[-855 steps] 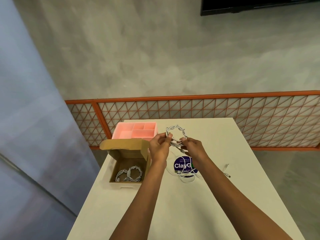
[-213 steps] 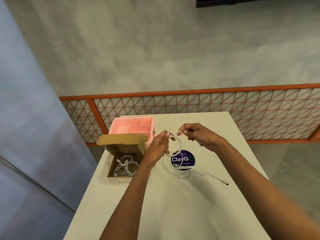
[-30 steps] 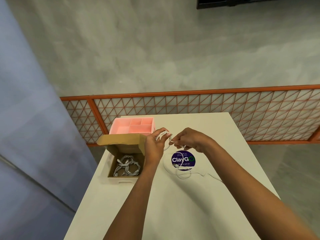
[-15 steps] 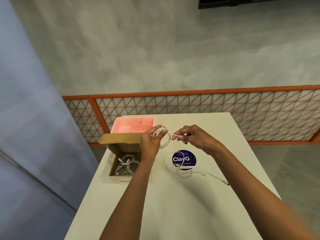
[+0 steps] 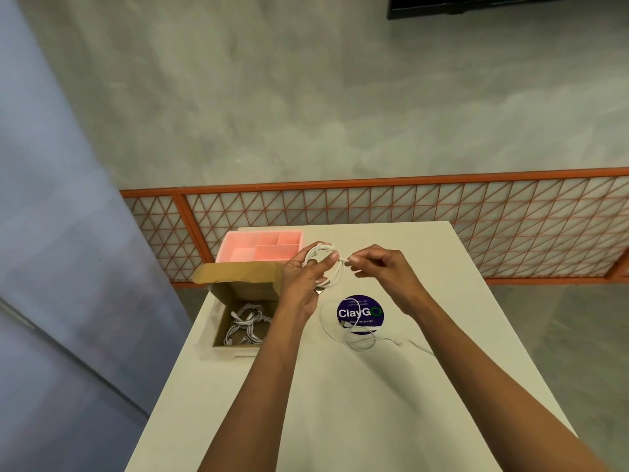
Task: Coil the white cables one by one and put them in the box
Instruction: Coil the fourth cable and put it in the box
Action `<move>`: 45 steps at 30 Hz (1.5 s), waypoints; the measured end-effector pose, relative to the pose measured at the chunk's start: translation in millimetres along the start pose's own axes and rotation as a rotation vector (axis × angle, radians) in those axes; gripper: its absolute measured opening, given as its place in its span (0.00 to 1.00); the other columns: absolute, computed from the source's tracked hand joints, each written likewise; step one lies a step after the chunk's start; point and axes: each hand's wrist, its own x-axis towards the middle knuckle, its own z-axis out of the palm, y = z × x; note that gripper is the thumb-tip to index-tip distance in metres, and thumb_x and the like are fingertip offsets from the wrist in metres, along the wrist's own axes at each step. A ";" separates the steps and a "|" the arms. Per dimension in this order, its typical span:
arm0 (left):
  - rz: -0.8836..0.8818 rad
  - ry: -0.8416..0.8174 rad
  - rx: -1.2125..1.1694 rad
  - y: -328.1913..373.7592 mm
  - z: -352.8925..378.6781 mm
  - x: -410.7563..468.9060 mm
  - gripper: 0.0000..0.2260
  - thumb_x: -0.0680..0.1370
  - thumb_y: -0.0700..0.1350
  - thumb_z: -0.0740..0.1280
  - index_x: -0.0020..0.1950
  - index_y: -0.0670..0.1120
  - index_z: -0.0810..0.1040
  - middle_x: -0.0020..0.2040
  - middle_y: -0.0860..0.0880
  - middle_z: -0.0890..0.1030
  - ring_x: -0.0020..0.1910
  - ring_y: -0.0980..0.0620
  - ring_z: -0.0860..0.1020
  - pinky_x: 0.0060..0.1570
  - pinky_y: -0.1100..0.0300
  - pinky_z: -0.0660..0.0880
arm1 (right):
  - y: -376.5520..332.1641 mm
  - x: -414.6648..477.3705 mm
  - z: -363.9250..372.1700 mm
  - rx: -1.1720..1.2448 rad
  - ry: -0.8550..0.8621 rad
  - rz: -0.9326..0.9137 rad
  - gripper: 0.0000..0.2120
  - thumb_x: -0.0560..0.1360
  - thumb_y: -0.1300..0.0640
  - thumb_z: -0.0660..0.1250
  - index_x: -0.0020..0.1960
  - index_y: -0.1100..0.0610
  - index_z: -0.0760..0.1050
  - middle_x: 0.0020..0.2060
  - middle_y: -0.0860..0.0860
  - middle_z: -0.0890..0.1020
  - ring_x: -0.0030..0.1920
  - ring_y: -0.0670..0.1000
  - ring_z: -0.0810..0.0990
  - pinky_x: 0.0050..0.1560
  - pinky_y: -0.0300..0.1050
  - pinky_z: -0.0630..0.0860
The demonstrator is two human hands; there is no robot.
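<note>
Above the white table (image 5: 340,403), my left hand (image 5: 301,279) grips a small coil of white cable (image 5: 335,270). My right hand (image 5: 381,267) pinches the same cable's free end just right of the coil. A loose white cable (image 5: 357,338) lies on the table below, looping over a round purple sticker (image 5: 360,313). The open cardboard box (image 5: 243,292) stands at the left with several coiled white cables (image 5: 245,327) inside.
A pink divided tray (image 5: 262,248) stands behind the box at the table's far left. The box's lid flap (image 5: 235,272) stands open towards the tray. An orange lattice railing (image 5: 408,226) runs behind the table.
Over the last second my hands have stayed above the sticker, winding the cable; the coil in my left hand has grown. My right hand has shifted slightly right, pinching the end.
</note>
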 end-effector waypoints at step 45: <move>0.148 -0.006 0.492 -40.2 -27.3 10.1 0.06 0.77 0.49 0.67 0.53 0.52 0.81 0.49 0.45 0.83 0.50 0.47 0.81 0.47 0.55 0.80 | 22.8 10.2 37.9 0.237 0.316 0.258 0.08 0.78 0.68 0.62 0.56 0.60 0.72 0.47 0.58 0.81 0.43 0.50 0.80 0.46 0.36 0.77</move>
